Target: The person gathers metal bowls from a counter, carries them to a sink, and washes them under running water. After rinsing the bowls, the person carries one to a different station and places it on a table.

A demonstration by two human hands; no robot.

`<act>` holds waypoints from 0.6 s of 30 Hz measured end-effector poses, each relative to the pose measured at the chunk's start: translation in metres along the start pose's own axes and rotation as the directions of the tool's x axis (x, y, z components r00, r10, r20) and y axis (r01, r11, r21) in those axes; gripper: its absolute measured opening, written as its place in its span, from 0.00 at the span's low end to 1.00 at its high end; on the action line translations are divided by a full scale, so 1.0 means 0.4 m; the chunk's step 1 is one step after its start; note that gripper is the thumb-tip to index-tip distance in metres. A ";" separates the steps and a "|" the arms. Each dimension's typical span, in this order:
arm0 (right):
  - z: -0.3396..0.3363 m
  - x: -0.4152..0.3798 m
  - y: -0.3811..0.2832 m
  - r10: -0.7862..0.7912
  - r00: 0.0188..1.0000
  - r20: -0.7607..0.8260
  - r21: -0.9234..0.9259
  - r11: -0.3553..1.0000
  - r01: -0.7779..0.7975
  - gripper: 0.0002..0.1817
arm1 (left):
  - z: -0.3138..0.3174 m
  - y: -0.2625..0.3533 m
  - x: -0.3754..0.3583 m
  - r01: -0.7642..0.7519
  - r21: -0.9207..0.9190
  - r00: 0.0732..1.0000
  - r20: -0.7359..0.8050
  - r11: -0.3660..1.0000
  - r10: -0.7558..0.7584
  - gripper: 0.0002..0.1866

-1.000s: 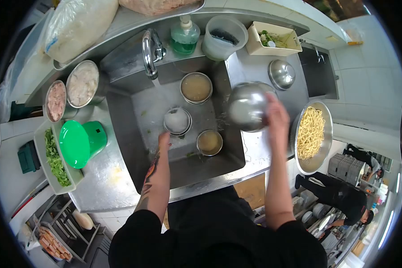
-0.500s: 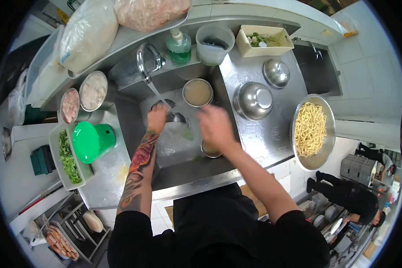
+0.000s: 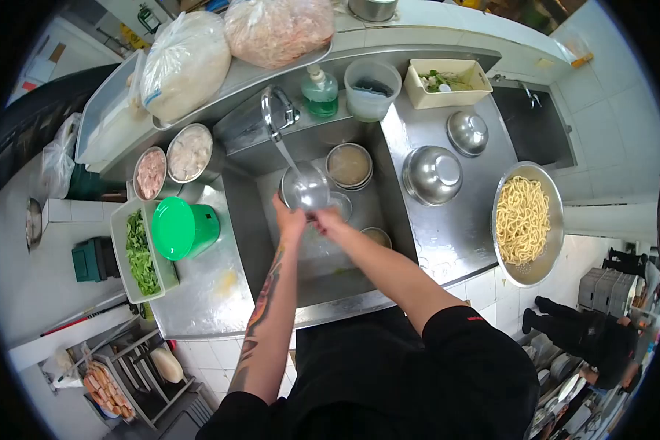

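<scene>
A shiny metal bowl (image 3: 306,185) is held in the sink (image 3: 323,275), under water running from the curved tap (image 3: 273,117). My left hand (image 3: 291,221) is closed on the bowl's near left edge. Beside it, my right hand (image 3: 330,221) has its fingers closed at the near rim; the fingertips are partly hidden. Just right of the bowl, a round container of cloudy liquid (image 3: 348,165) stands in the sink. Another round vessel (image 3: 376,237) sits lower down, partly behind my right forearm.
Two upturned metal bowls (image 3: 433,176) and a colander of noodles (image 3: 522,220) are on the right counter. A green tub (image 3: 185,229), a tray of chopped greens (image 3: 140,253) and meat containers (image 3: 190,152) stand left. Behind are a soap bottle (image 3: 320,94) and bagged food (image 3: 186,66). A co-worker (image 3: 601,341) stands far right.
My right hand has moved down and left, to beside my left hand. The bowl now shows facing up under the stream, held at its near edge. The whole view has shifted slightly.
</scene>
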State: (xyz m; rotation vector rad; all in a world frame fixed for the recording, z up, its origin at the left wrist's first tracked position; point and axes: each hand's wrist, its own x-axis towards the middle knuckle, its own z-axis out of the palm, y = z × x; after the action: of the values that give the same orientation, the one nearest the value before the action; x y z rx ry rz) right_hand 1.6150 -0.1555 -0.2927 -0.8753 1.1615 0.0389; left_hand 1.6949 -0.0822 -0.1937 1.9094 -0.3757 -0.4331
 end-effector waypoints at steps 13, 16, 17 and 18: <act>-0.017 0.011 -0.034 -0.523 0.704 -0.481 -0.247 0.851 0.464 0.16 | -0.013 -0.043 -0.014 -0.016 0.173 1.000 -0.015 0.985 0.019 0.36; -0.019 -0.078 -0.078 -0.032 0.996 -0.077 -0.492 0.871 -0.010 0.20 | -0.020 -0.066 -0.015 0.086 -0.054 0.992 0.101 0.995 -0.080 0.40; -0.046 -0.082 -0.077 -0.021 0.997 -0.077 -0.495 0.868 -0.020 0.20 | -0.029 -0.096 -0.011 0.224 -0.210 0.947 0.276 0.952 -0.162 0.41; -0.100 -0.072 -0.089 -0.608 0.790 -0.085 -0.727 0.580 0.369 0.18 | -0.066 0.019 -0.023 0.397 -0.173 0.855 0.425 0.901 -0.295 0.41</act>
State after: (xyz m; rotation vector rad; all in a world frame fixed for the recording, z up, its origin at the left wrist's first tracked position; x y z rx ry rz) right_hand 1.5874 -0.1927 -0.2534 -1.9309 1.1714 -0.1655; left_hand 1.6989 -0.0593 -0.1765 1.6296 -0.2110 -1.0680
